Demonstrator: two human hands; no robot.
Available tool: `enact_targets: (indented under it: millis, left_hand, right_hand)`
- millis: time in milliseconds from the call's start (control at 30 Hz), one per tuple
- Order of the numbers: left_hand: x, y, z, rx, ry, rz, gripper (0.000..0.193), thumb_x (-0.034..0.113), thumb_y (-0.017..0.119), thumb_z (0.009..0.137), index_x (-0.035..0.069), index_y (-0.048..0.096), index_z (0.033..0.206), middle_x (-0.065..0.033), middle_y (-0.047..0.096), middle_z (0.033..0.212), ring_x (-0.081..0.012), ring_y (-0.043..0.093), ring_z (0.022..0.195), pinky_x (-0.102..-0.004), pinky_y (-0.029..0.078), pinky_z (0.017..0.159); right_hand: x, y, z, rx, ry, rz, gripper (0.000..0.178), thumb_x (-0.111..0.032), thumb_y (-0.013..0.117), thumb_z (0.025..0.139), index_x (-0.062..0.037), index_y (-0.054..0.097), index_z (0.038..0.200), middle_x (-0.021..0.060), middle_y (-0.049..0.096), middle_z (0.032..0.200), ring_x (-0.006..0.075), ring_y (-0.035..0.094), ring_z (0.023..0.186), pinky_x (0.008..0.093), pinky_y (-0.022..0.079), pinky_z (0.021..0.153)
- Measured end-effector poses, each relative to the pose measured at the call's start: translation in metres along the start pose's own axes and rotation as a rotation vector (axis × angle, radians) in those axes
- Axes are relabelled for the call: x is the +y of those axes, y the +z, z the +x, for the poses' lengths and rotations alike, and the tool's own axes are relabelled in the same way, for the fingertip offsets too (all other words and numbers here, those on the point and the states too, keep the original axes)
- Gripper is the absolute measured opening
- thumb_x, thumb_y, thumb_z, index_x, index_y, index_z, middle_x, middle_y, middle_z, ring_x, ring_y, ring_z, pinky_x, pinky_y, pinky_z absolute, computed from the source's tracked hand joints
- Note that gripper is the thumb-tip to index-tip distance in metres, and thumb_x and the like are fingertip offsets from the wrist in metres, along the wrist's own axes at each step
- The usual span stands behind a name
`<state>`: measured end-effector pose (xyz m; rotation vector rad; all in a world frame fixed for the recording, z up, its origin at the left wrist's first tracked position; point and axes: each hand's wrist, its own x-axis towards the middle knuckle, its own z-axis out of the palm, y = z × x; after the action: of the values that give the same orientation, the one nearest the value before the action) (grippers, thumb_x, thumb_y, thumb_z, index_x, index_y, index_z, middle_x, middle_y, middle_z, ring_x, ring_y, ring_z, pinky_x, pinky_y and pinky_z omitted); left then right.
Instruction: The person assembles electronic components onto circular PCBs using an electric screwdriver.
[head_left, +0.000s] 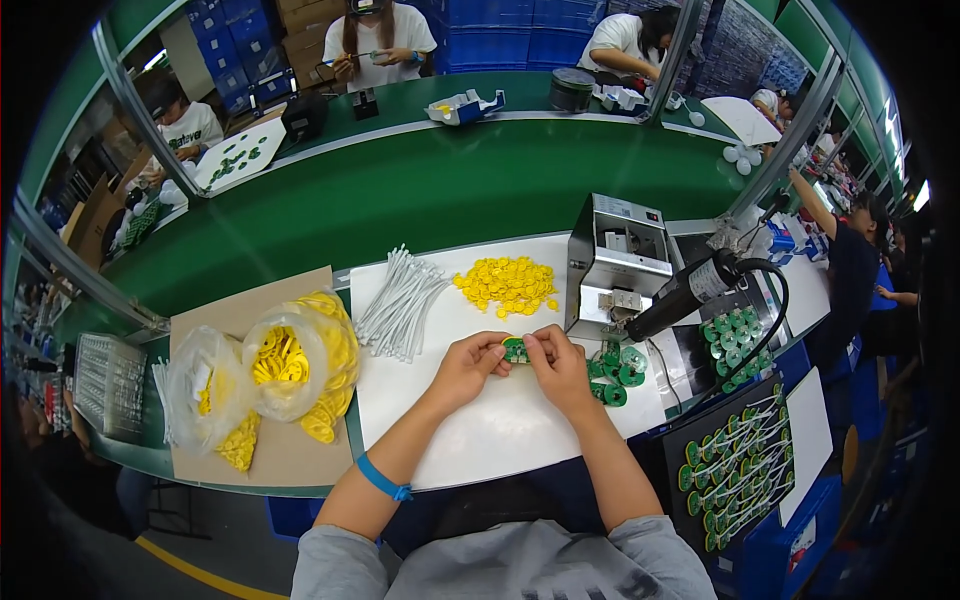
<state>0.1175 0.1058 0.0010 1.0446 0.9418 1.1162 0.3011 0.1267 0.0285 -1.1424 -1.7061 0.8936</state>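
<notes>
Gripping a small green circuit board (516, 350) between them, the bare left hand (470, 368) and the bare right hand (562, 372) have their fingers closed on its opposite sides, over a smooth white sheet (490, 440) on the green bench (155, 452). Just beyond the hands lies a loose heap of round yellow discs (505, 287); to its left, a bundle of thin white cables (400, 305). Near the right hand are a cluster of round green circuit boards (630, 370) and a boxy grey-and-black metal machine (595, 265). Farther left, clear plastic bags of yellow pieces (290, 355) sit on brown cardboard (215, 312).
</notes>
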Motion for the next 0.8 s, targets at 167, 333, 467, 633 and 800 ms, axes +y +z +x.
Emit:
enact_targets:
  millis: [167, 333, 467, 633, 800]
  left_hand:
    - [-0.003, -0.006, 0.002, 0.003, -0.024, -0.022, 0.027, 0.006, 0.053, 0.104, -0.006, 0.06, 0.127, -0.0115, 0.068, 0.102, -0.0152, 0.066, 0.085, -0.0278, 0.059, 0.081]
    - [0.0, -0.011, 0.0, -0.008, -0.038, -0.023, 0.026, 0.006, 0.054, 0.104, -0.006, 0.061, 0.125, -0.0116, 0.068, 0.103, -0.0149, 0.066, 0.086, -0.028, 0.058, 0.08]
    - [0.001, -0.015, -0.002, -0.012, -0.046, -0.003, 0.025, 0.006, 0.055, 0.103, -0.006, 0.061, 0.124, -0.0109, 0.068, 0.102, -0.0143, 0.066, 0.085, -0.0278, 0.058, 0.08]
    - [0.001, -0.016, 0.0, -0.044, -0.032, -0.018, 0.024, 0.007, 0.058, 0.102, -0.006, 0.062, 0.122, -0.0095, 0.068, 0.1, -0.013, 0.065, 0.083, -0.0266, 0.056, 0.077]
    - [0.003, 0.001, 0.006, 0.0, -0.032, -0.077, 0.021, 0.01, 0.061, 0.101, -0.004, 0.065, 0.116, -0.0073, 0.069, 0.095, -0.0118, 0.064, 0.08, -0.0258, 0.055, 0.076]
  right_hand:
    - [0.005, 0.006, 0.001, -0.015, 0.005, 0.018, 0.017, -0.013, 0.065, 0.099, 0.0015, 0.058, 0.092, 0.0016, 0.059, 0.061, 0.0023, 0.046, 0.055, 0.0235, 0.036, 0.049]
    - [0.005, 0.01, 0.001, -0.022, 0.004, 0.0, 0.018, -0.013, 0.065, 0.099, 0.0011, 0.058, 0.09, 0.0009, 0.057, 0.06, 0.0024, 0.044, 0.054, 0.0238, 0.035, 0.048]
    - [0.002, 0.012, 0.002, -0.028, 0.006, -0.026, 0.018, -0.012, 0.064, 0.1, 0.0009, 0.057, 0.089, -0.0001, 0.053, 0.057, 0.0026, 0.041, 0.052, 0.0247, 0.032, 0.047]
    - [0.002, 0.012, 0.002, -0.028, -0.01, -0.033, 0.018, -0.012, 0.063, 0.1, 0.0007, 0.057, 0.089, -0.0003, 0.052, 0.056, 0.0027, 0.04, 0.051, 0.025, 0.031, 0.046]
    - [0.004, 0.0, 0.002, 0.017, -0.069, -0.058, 0.017, -0.012, 0.064, 0.099, 0.0013, 0.058, 0.09, 0.0044, 0.058, 0.058, 0.0052, 0.048, 0.051, 0.0261, 0.036, 0.046]
